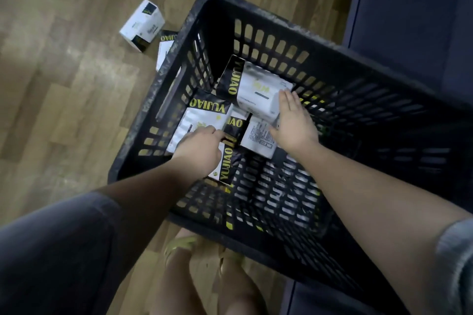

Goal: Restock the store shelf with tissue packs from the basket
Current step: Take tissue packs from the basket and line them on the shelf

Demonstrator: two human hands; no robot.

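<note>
Wood floor (64, 100), black basket (332, 64). Left hand (202, 147) seems to pinch one tissue pack (204, 120); right hand (294, 120) lies flat, fingers straight, on another pack (258, 89). Slick wrap could slip out.

"YUJIAO" on the tissue packs (252, 89)

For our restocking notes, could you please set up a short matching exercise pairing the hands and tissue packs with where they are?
Things:
1. left hand
2. right hand
3. white tissue pack lying apart
4. black slotted plastic basket

Places:
a. on the wooden floor, outside the basket
b. on the pack at the basket's left wall
c. standing on the floor
d. flat on the farthest pack inside

Pairs: 1-b, 2-d, 3-a, 4-c
</note>
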